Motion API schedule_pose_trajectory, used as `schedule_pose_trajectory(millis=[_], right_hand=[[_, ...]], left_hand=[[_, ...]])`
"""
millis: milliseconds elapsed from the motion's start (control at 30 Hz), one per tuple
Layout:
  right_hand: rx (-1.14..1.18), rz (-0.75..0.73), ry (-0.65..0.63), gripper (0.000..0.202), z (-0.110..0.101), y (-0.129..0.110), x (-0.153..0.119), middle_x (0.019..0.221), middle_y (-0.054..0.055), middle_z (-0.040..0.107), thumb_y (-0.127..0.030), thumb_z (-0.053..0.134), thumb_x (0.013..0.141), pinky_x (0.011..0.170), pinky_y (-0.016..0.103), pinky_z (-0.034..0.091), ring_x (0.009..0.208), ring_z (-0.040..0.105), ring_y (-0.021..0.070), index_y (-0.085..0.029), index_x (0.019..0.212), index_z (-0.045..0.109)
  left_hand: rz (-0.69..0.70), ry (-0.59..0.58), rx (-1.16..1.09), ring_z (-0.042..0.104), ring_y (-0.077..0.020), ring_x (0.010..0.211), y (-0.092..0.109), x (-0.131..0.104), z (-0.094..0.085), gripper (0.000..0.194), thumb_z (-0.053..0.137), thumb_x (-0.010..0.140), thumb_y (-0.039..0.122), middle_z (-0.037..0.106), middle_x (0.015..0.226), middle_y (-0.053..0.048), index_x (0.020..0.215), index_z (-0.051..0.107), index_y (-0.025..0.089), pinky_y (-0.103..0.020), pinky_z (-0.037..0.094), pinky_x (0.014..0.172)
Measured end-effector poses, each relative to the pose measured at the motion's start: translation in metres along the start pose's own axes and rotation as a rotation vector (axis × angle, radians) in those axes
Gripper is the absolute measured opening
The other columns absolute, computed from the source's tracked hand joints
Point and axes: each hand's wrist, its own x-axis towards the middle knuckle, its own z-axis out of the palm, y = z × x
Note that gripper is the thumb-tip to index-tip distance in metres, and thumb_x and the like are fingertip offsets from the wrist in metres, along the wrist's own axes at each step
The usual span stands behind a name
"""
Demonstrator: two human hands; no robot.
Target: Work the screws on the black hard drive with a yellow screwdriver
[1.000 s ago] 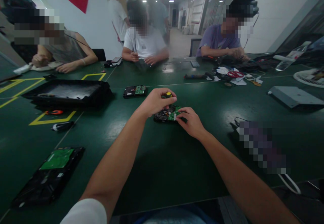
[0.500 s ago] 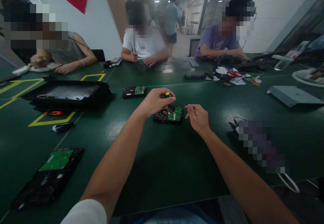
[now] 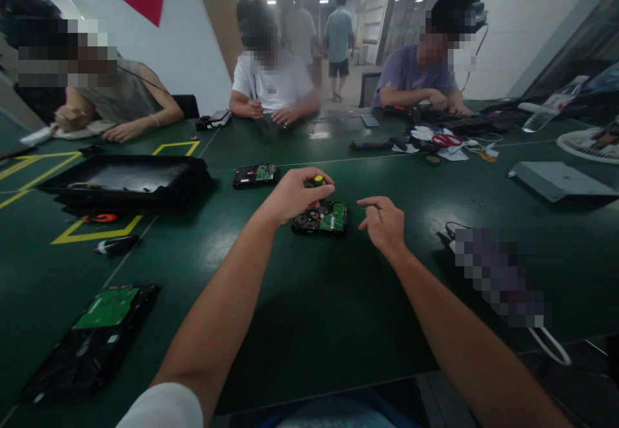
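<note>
My left hand [image 3: 300,193] is closed round a screwdriver [image 3: 318,181] with a yellow-topped handle, held above a hard drive [image 3: 319,219]. The drive lies on the dark green table with its green circuit board facing up; the screwdriver's tip is hidden behind my fingers. Just right of the drive, apart from it, is my right hand [image 3: 384,222]. Its thumb and index finger come close together around a tiny speck too small to name, while the other fingers curl in.
Another hard drive [image 3: 255,175] lies behind, and a larger-looking one [image 3: 91,338] at front left. A black tray [image 3: 126,180] stands left. On the right are a grey metal case [image 3: 563,180] and a blurred-out object [image 3: 498,276]. Co-workers [image 3: 275,86] sit across the table.
My right hand has shifted slightly right, its index finger straighter and its grip looser. My left hand and the screwdriver stay over the drive. A person in the background has walked farther off.
</note>
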Motion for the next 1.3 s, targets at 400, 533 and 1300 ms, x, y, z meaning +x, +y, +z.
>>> schedule_pose_trajectory(millis=[400, 533, 1300], right_hand=[[0.002, 0.128, -0.041, 0.041, 0.0, 0.013, 0.002, 0.064, -0.001, 0.073, -0.03, 0.044, 0.1, 0.083, 0.042, 0.059, 0.065, 0.074, 0.0205, -0.019, 0.13, 0.069], [-0.081, -0.036, -0.052, 0.034, -0.002, 0.017, 0.006, 0.045, -0.004, 0.062, -0.016, 0.045, 0.091, 0.123, 0.051, 0.032, 0.097, 0.077, 0.0225, -0.021, 0.091, 0.079], [0.185, 0.155, 0.221, 0.027, -0.005, 0.022, 0.005, 0.123, 0.01, 0.062, -0.013, 0.045, 0.074, 0.054, 0.03, 0.059, 0.104, 0.069, 0.0259, -0.021, 0.09, 0.065]], left_hand=[[0.012, -0.001, 0.003, 0.058, -0.0086, 0.056, 0.001, 0.0, 0.0, 0.022, 0.073, 0.086, 0.035, 0.065, 0.075, 0.0, 0.097, 0.073, 0.016, -0.02, 0.045, 0.05], [0.008, 0.003, 0.003, 0.058, -0.0086, 0.056, 0.0, 0.0, 0.0, 0.022, 0.074, 0.085, 0.036, 0.065, 0.076, -0.001, 0.097, 0.073, 0.017, -0.021, 0.046, 0.051], [-0.01, 0.004, 0.0, 0.057, -0.0088, 0.056, 0.004, -0.001, 0.001, 0.024, 0.074, 0.084, 0.038, 0.066, 0.077, -0.001, 0.095, 0.073, 0.017, -0.022, 0.046, 0.051]])
